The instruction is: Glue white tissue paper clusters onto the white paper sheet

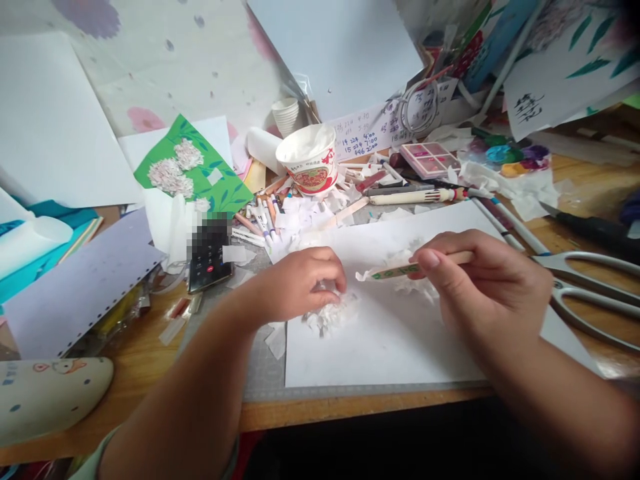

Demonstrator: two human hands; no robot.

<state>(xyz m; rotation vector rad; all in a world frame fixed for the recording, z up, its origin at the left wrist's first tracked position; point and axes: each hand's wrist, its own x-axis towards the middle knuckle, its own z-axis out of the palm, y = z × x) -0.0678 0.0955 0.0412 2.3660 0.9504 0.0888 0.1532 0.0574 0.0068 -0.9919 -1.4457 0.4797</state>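
Note:
My right hand (493,293) grips a flat wooden stick (395,271) with green print. A small scrap of white paper (363,275) clings to its tip, above the white sheet (380,353). My left hand (300,283) is curled with thumb and fingertips close together on a ruffled cluster of crumpled white paper (325,319) lying on the sheet's left part. A second ruffled paper cluster (417,288) lies on the sheet, partly hidden behind the stick and my right hand.
Behind the sheet stands a paper tub (307,163) with white stuff inside, amid markers and paper scraps. A phone (210,257) and a green card with ruffled flowers (193,170) are at left. Large scissors (590,293) and a paint-smeared palette (515,160) are at right.

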